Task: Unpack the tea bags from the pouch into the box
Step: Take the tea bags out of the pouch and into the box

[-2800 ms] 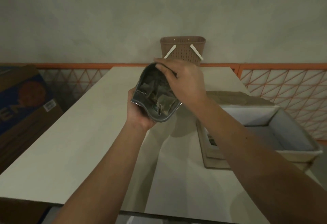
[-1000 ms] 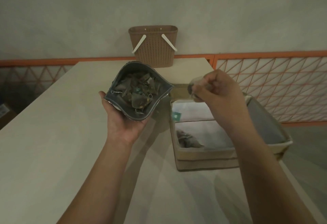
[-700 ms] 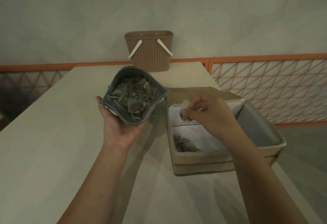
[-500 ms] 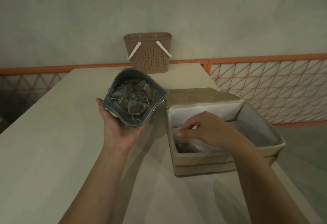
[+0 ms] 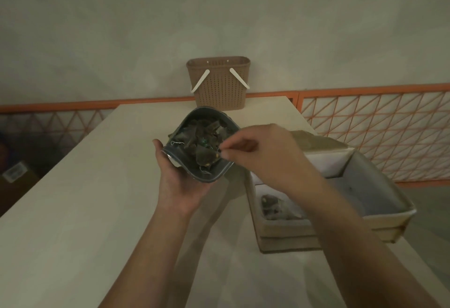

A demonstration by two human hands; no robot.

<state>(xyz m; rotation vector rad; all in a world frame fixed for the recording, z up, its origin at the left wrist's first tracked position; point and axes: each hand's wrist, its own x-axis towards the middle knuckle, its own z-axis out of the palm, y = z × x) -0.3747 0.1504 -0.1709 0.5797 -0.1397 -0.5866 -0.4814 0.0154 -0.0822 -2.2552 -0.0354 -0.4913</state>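
Observation:
My left hand cups a grey pouch from below and holds it open above the table. Several dark tea bags with white strings fill it. My right hand reaches over the pouch's right rim, and its thumb and forefinger pinch at a tea bag on top of the pile. The beige box with a white lining stands on the table to the right, under my right forearm. A few tea bags lie in its near left corner.
A brown woven basket with white handles stands at the far end of the pale table, against the wall. An orange lattice railing runs behind and to the right. A cardboard carton sits on the floor at the left.
My right hand dropped a tea bag into the box, then rose and moved left to the pouch's mouth. My left hand kept the pouch nearly still.

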